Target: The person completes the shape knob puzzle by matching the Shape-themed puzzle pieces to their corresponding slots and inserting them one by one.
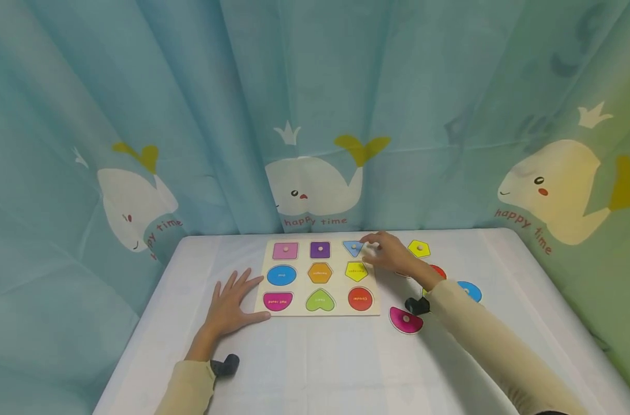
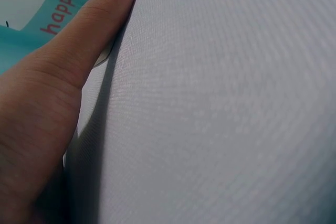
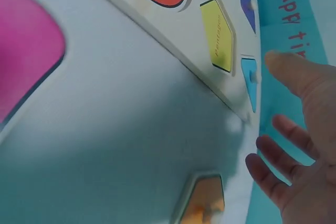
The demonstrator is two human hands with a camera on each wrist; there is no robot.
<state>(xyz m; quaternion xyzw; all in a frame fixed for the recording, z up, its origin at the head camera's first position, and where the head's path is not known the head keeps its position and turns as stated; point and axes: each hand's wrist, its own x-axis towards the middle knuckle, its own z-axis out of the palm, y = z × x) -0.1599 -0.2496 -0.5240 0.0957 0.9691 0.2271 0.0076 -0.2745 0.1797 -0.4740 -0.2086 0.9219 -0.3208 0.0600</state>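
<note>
A pale wooden shape-puzzle board (image 1: 340,285) lies at the back of the table. My left hand (image 1: 227,308) rests at its left side with fingers spread, the thumb along the near left corner. Over the far right corner, my right hand (image 1: 392,253) hovers beside a light-blue triangle piece (image 1: 350,250) with a knob. The right wrist view shows the thumb and fingers apart, the thumb tip close to the triangle's knob (image 3: 254,77) and nothing gripped. A pink square piece (image 1: 280,253) and a purple square piece (image 1: 316,254), both knobbed, sit in the same row.
Right of the board lie loose knobbed pieces: a yellow pentagon (image 1: 415,251), a magenta half round (image 1: 402,324), a blue oval (image 1: 474,289), a partly hidden red circle (image 1: 440,271) and an orange piece (image 3: 207,198). A whale-print curtain (image 1: 315,104) hangs behind the table.
</note>
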